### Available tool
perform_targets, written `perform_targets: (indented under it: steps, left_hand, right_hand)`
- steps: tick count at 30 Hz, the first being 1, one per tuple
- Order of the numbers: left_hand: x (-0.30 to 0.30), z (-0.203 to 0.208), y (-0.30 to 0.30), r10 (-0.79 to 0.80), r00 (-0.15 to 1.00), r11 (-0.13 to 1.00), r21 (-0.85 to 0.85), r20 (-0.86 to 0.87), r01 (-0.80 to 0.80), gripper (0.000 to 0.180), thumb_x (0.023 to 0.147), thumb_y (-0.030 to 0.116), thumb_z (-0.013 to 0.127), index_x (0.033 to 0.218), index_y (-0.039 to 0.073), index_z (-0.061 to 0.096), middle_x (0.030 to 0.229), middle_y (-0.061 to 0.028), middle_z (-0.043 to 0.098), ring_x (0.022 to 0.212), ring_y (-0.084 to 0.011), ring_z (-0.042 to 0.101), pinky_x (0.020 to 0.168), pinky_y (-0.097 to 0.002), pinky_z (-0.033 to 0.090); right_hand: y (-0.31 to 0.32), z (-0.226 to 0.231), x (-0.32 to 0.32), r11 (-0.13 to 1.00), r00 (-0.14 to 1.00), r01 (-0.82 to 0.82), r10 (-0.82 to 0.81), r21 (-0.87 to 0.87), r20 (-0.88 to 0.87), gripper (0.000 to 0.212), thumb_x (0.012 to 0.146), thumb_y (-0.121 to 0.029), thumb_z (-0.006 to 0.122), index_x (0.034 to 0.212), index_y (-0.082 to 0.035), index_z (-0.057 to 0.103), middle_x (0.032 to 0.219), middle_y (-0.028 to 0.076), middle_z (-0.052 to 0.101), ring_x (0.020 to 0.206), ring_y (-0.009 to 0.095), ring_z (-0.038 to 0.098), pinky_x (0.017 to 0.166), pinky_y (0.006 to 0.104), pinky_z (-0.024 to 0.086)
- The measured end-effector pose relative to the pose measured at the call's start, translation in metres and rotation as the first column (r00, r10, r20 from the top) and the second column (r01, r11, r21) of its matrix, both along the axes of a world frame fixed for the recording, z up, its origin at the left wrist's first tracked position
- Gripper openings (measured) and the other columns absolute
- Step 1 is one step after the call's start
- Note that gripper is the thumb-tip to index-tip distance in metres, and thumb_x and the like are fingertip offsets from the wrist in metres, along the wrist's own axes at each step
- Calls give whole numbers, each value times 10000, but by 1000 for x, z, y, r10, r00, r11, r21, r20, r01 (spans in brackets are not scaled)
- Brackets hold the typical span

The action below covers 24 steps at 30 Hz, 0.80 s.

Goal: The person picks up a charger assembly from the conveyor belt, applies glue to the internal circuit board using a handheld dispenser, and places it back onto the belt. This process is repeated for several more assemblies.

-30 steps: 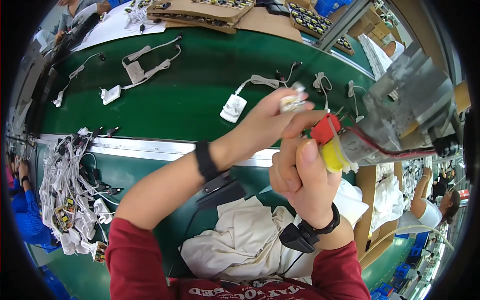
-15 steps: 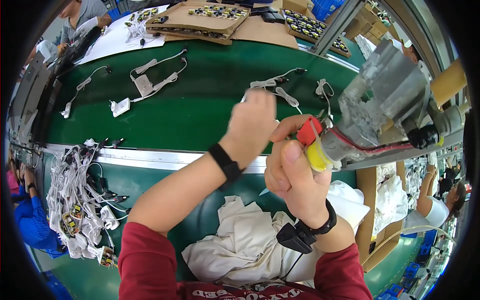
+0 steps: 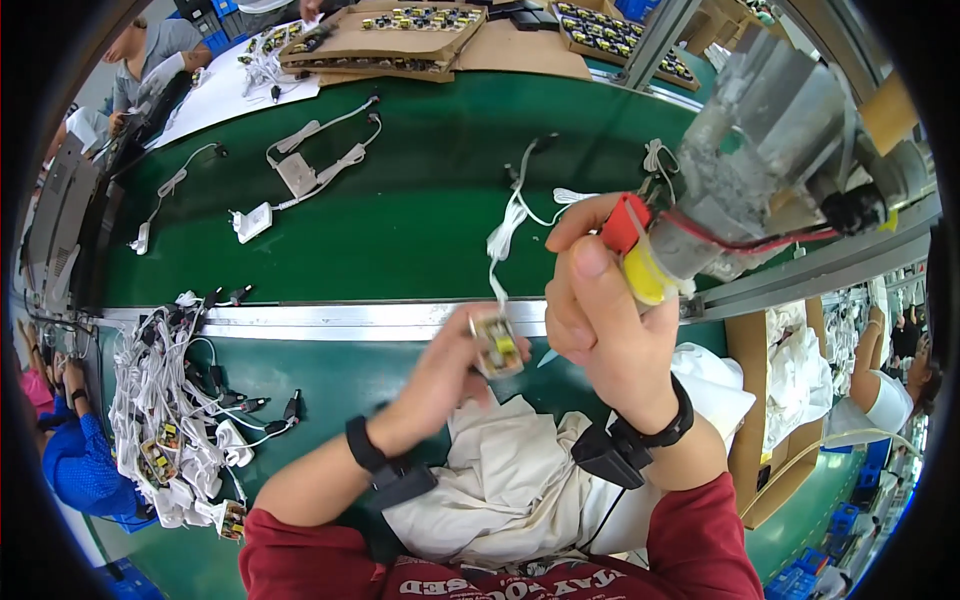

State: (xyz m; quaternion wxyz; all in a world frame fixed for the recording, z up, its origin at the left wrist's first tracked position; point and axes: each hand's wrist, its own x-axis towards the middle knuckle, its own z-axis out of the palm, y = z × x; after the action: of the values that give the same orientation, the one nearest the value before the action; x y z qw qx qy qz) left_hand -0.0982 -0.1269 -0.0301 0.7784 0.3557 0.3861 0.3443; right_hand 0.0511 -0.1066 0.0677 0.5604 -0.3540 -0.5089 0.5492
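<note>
My left hand [image 3: 447, 362], slightly blurred, is closed on a small circuit board [image 3: 497, 346] with a yellow part on it, above the white cloth [image 3: 490, 470]. From the board a white cord [image 3: 508, 232] runs up over the green belt [image 3: 400, 240]. My right hand [image 3: 615, 300] is raised at the right, wrapped round the end of a grey pipe-like fixture [image 3: 690, 235]. A red piece [image 3: 626, 222] sits by its index finger, and a yellow band [image 3: 648, 275] circles the pipe's end. The palm side of the grip is hidden.
A heap of white cords and boards [image 3: 165, 420] lies at the left. White adapters [image 3: 252, 222] with cords rest on the belt. Board trays [image 3: 385, 45] stand at the back. A cardboard box [image 3: 745, 400] is at the right, below a metal rail [image 3: 820, 255]. Other people work around.
My left hand has come back from over the belt toward me, bringing the circuit board and its cord. My right hand stays on the fixture. The whole view has shifted slightly.
</note>
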Motion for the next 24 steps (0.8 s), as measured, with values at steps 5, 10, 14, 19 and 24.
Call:
perform_targets:
  steps: [5, 10, 14, 19, 24]
  left_hand:
    - [3, -25, -13, -181, 959, 982, -16, 219, 189, 356, 947, 143, 406, 1285, 84, 313, 1166, -109, 525, 1006, -153, 566, 547, -204, 512]
    - [-7, -37, -8, -246, 939, 969, 39, 242, 244, 399, 928, 63, 435, 1302, 77, 298, 1202, -95, 487, 1041, -158, 543, 612, -243, 555]
    - [-15, -44, -3, -239, 933, 971, 39, 268, 238, 407, 929, 60, 432, 1310, 82, 292, 1192, -89, 489, 1055, -157, 535, 617, -255, 565]
    - [-20, -52, 0, -265, 923, 964, 93, 278, 249, 412, 932, 60, 427, 1320, 87, 290, 1191, -89, 489, 1056, -156, 535, 595, -247, 562]
    - [-17, -55, -4, -264, 915, 964, 94, 306, 247, 424, 932, 61, 427, 1331, 87, 286, 1185, -90, 494, 1051, -153, 538, 573, -233, 554]
  right_hand:
    - [13, -18, -9, 999, 1000, 16, -17, 34, 14, 256, 938, -274, 483, 989, -29, 427, 520, -21, 348, 394, 37, 277, 365, 215, 232]
    - [19, -35, -23, 999, 999, 27, -28, 38, 27, 254, 931, -282, 497, 972, -46, 411, 507, -17, 342, 379, 40, 264, 357, 215, 224]
    - [21, -45, -30, 998, 998, -3, -1, 63, 58, 250, 926, -285, 505, 937, -63, 390, 501, -13, 345, 372, 41, 253, 353, 214, 218]
    - [21, -52, -34, 998, 997, -8, 2, 69, 83, 251, 925, -288, 504, 900, -77, 371, 493, -11, 346, 368, 42, 247, 347, 216, 209]
    - [20, -55, -29, 996, 996, -17, 10, 85, 84, 251, 925, -288, 503, 910, -71, 377, 485, -11, 340, 364, 44, 245, 346, 215, 206]
